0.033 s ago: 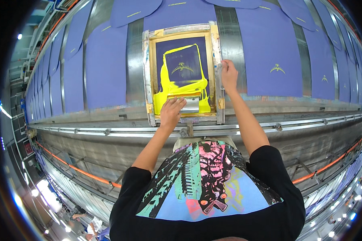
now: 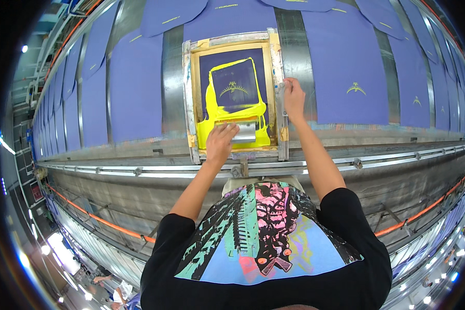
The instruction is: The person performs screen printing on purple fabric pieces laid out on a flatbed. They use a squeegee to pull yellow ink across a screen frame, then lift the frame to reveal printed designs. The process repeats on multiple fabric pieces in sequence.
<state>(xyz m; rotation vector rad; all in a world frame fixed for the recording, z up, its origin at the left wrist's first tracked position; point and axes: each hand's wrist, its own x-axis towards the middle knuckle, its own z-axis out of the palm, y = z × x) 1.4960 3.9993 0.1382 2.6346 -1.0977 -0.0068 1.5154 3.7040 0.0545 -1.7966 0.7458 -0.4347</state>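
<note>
A screen printing frame (image 2: 278,62) lies on the long table in front of me, over a purple fabric piece. Bright yellow ink (image 2: 210,101) is smeared in a rough ring on its mesh, thickest at the near end. Inside the ring shows a small winged design (image 2: 233,89). My left hand (image 2: 222,138) is closed on a metal squeegee (image 2: 246,133), which rests in the ink at the near end. My right hand (image 2: 294,94) is closed at the frame's right edge, fingers pinched against it; the exact grip is partly hidden.
Purple fabric pieces (image 2: 346,67) lie in rows on both sides, those at right bearing the yellow design. A metal rail (image 2: 315,167) with clamps runs along the table's near edge. An orange pipe (image 2: 108,223) runs behind me, and a person (image 2: 120,294) is far off at lower left.
The squeegee has tipped slightly, so less of its orange blade edge shows. My left hand has shifted a little with it; the right hand stays at the frame's edge.
</note>
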